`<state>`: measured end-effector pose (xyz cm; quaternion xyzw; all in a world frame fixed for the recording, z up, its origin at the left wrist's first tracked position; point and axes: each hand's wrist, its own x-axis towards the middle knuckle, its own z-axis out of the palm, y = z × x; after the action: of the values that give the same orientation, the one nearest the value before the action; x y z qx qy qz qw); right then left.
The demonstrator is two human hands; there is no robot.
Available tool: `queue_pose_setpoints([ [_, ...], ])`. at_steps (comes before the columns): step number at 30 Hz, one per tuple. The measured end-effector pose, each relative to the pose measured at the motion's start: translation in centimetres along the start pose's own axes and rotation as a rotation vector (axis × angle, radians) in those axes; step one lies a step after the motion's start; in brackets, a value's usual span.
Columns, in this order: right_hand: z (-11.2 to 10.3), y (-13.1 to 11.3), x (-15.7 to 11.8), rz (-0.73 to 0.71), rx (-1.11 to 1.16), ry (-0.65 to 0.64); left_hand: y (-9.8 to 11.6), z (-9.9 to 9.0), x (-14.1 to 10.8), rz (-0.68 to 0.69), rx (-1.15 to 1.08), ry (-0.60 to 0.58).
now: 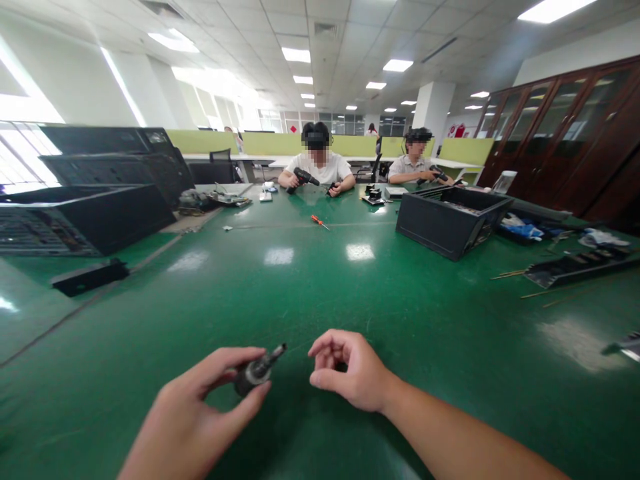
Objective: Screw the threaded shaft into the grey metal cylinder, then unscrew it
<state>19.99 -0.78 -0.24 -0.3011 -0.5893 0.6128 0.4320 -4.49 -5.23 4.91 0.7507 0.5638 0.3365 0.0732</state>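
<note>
Between the thumb and fingers of my left hand is a dark drill chuck with a silvery ring. A short bit juts from it, up and to the right. My right hand hovers just right of the bit, apart from it. Its fingers are loosely curled with the thumb spread away, and I see nothing in its grasp. Below both hands lies the green tabletop.
An orange screwdriver lies mid-table. Black computer cases are at the left, with a flat black panel nearby. Another black case sits at the right, near metal parts. Two people across the table hold power drills.
</note>
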Motion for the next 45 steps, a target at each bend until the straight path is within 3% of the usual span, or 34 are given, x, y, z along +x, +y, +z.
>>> queue_pose_setpoints([
  [2,-0.2,0.1,0.1,-0.091,-0.074,0.093,1.4,2.1,1.7,0.077,-0.074,-0.108],
  [4,-0.2,0.3,0.1,-0.113,-0.136,0.161,2.0,3.9,2.7,0.129,-0.109,-0.122],
  [8,0.1,0.5,0.1,-0.075,-0.305,0.202,0.8,5.5,2.6,0.185,-0.135,-0.114],
  [14,0.6,0.0,-0.3,-0.044,-0.435,0.180,-1.2,5.5,1.3,0.135,-0.167,-0.095],
  [22,0.6,-0.6,-0.6,-0.111,-0.601,0.115,-0.3,6.0,0.9,0.183,-0.183,-0.064],
  [32,0.6,-0.7,-0.7,-0.077,-0.572,0.134,0.2,5.8,0.9,0.191,-0.238,-0.166],
  [45,0.4,-0.7,-0.4,-0.036,-0.541,0.122,0.5,5.7,0.9,0.228,-0.249,-0.136],
])
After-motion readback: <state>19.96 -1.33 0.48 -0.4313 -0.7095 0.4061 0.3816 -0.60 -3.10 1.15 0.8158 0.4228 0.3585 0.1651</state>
